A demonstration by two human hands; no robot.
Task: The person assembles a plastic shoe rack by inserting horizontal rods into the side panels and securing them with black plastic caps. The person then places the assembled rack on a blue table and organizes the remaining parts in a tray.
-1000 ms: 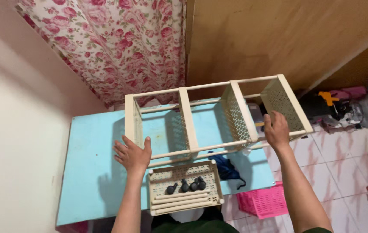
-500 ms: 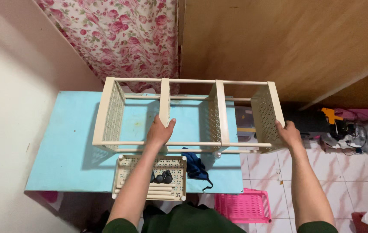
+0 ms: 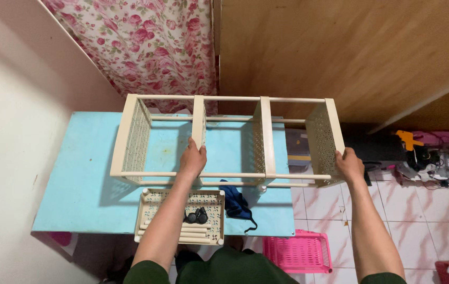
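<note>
since half a second ago the cream rack (image 3: pixel 224 139) has barely shifted; your left hand (image 3: pixel 192 159) has closed its thumb in on the second perforated panel. your right hand (image 3: pixel 349 165) clamps the end panel's lower corner. rack lies on its side across the blue table (image 3: pixel 85 184): round rods, lattice-holed plastic panels. a matching tray (image 3: pixel 180 215) of black castors (image 3: pixel 197 215) and spare rods sits just below.

A home room: floral curtain (image 3: pixel 156 47), wooden wardrobe panel (image 3: pixel 340 52), tiled floor (image 3: pixel 429 210), scattered belongings.
</note>
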